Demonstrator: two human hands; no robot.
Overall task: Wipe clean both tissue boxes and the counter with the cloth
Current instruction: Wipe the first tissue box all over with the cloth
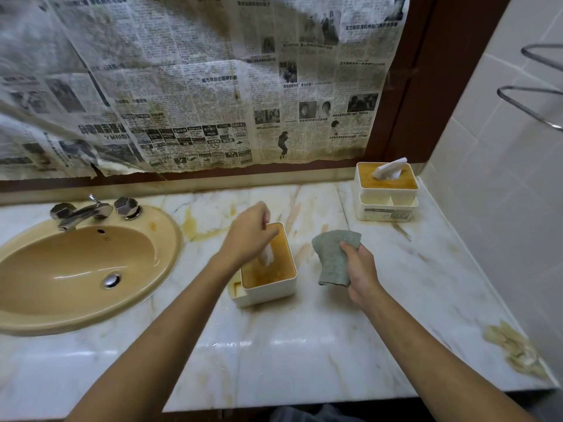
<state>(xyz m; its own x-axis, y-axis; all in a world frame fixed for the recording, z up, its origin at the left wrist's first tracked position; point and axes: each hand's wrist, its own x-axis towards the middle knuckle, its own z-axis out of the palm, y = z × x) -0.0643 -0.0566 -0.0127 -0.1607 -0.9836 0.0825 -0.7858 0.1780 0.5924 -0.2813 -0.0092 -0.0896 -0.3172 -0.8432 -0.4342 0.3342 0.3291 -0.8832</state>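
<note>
Head: left hand (pixel 249 236) pinches tissue (pixel 265 257), right hand (pixel 362 269) cloth (pixel 333 257).

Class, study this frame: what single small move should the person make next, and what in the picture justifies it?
Probably swing the right hand with the cloth leftward onto the near tissue box. Its lid looks stained orange-brown, the cloth is held just beside it, not on it, and the left hand is at the box, seemingly pinching its tissue.
</note>
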